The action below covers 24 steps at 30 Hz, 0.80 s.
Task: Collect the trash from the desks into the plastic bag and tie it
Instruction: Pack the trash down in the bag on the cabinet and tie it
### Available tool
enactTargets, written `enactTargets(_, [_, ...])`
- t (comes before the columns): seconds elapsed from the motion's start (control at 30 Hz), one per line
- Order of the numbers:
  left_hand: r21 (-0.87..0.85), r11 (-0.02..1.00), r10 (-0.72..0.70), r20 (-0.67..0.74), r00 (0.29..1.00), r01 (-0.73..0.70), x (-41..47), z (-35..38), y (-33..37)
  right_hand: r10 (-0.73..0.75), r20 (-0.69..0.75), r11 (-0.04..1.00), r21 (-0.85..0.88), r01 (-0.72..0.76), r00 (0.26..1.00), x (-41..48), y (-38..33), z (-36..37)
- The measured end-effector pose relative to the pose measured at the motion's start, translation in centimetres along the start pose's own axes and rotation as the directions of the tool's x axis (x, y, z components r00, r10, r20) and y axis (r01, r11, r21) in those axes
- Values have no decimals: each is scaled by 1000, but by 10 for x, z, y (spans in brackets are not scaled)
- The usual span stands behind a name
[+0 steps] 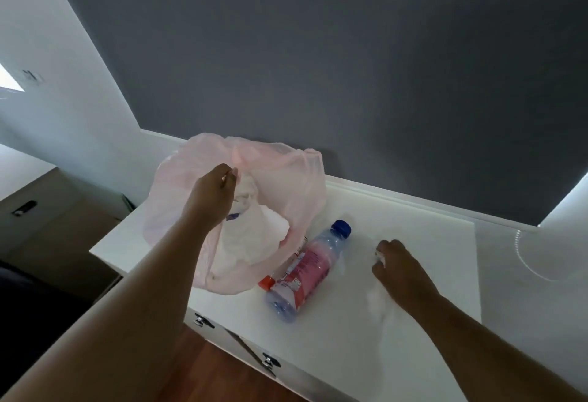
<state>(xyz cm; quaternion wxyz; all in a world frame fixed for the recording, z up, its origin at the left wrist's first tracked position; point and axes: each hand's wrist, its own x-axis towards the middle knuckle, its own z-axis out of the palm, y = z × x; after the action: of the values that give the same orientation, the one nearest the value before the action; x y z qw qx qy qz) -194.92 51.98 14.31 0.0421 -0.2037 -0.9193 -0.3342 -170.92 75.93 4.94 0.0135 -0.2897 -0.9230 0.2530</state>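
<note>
On the white surface [397, 354], against a grey wall [350, 67]: a pink plastic bag [286, 179], rim pinched up and held wide by the left hand [211, 198], fingers clamped on the thin film. Crumpled white paper [254, 236] visible inside. Just beside the bag, touching its lower edge: a clear bottle [305, 271] with a blue cap, lying on its side, and an orange cap [266, 283] between bag and bottle. Farther right, the right hand [401, 268] low on the surface, fingers curled round a small white scrap [380, 257].
</note>
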Motion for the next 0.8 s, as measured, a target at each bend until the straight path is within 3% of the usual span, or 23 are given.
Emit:
enactTargets(0.13, [-21, 1000, -18, -39, 999, 17, 0, -14, -1, -107, -223, 975, 166, 146, 969, 34, -56, -47])
enactTargets(0.27, [-17, 999, -37, -78, 996, 36, -2, -32, -3, -213, -417, 865, 341, 369, 884, 51, -142, -60])
enactTargets(0.4, [-41, 998, -56, -134, 989, 51, -7, -48, -9, -285, -472, 741, 444, 504, 834, 46, -213, -44])
enactTargets(0.47, [-74, 996, -64, -148, 987, 54, -10, -54, -14, -390, -346, 755, 410, 511, 854, 47, -231, -27])
enactTargets(0.57, [-72, 997, -47, -146, 988, 37, -14, -61, -19, -490, 140, 867, 181, 464, 861, 48, -237, -6])
enactTargets(0.6, [-72, 997, -45, -136, 990, 36, -14, -63, -22, -491, 199, 871, 124, 475, 848, 48, -235, -3])
enactTargets(0.63, [-83, 996, -47, -124, 991, 37, -13, -64, -26, -495, 160, 869, 100, 485, 854, 47, -232, -2])
enactTargets(0.7, [-123, 992, -48, -99, 994, 36, -10, -65, -32, -499, -77, 859, 87, 504, 863, 45, -225, -8])
enactTargets(0.8, [-163, 986, -41, -41, 998, 34, -10, -60, -38, -450, -393, 870, 11, 494, 802, 41, -210, -22])
